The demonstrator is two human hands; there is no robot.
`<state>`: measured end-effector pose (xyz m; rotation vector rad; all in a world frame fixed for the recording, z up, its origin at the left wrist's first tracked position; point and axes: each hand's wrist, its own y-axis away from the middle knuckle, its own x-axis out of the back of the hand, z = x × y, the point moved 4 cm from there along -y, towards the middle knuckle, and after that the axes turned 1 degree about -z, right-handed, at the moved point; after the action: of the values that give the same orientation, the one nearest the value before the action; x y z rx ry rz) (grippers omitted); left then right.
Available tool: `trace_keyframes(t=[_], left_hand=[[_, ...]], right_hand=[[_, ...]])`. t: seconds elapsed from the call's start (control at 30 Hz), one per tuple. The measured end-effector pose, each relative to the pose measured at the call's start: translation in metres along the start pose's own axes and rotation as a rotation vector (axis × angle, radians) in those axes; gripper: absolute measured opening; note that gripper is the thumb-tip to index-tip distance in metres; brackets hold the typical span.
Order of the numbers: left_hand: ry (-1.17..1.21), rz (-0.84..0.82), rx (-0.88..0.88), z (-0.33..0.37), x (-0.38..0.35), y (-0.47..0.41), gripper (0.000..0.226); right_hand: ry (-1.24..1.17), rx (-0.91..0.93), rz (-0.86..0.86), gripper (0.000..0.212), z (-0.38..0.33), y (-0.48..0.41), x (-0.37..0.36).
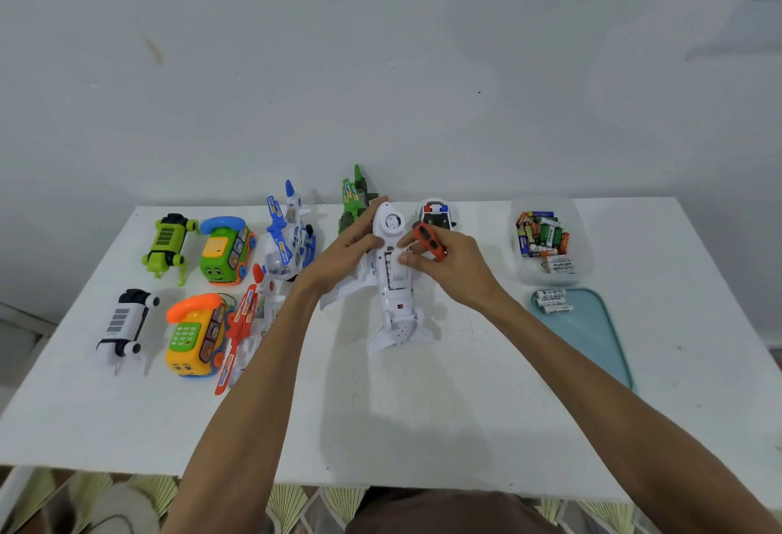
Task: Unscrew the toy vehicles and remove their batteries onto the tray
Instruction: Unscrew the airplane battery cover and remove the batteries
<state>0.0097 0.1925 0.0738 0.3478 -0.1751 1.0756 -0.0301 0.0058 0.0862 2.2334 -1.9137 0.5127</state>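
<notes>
A white toy plane (391, 279) lies belly-up at the table's middle, nose pointing away, with its battery compartment facing up. My left hand (345, 250) grips the plane's front left side. My right hand (448, 262) holds a red screwdriver (429, 240) in the palm while its fingertips pinch at the battery compartment cover. A light blue tray (592, 334) on the right carries three white batteries (552, 301) at its far end.
A clear tub (582, 254) of mixed batteries stands behind the tray. Behind the plane are a green plane (353, 199) and a police car (436, 214). At left stand a blue plane (287, 233), red plane (243, 322), two phone cars and two robot-dog toys.
</notes>
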Motion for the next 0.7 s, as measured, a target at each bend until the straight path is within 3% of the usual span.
trace_keyframes(t=[0.13,0.37,0.7], left_hand=[[0.038,0.024,0.019,-0.002,0.005,0.005,0.069],[0.061,-0.008,0.048,-0.014,-0.004,0.01,0.068],[0.064,-0.048,0.048,-0.006,-0.017,0.007,0.068]], right_hand=[[-0.179,-0.146,0.225,0.019,0.015,-0.005,0.032],[0.251,-0.442,0.26,0.016,0.097,0.002,0.069],[0.478,-0.421,0.255,0.02,0.134,0.008,0.055]])
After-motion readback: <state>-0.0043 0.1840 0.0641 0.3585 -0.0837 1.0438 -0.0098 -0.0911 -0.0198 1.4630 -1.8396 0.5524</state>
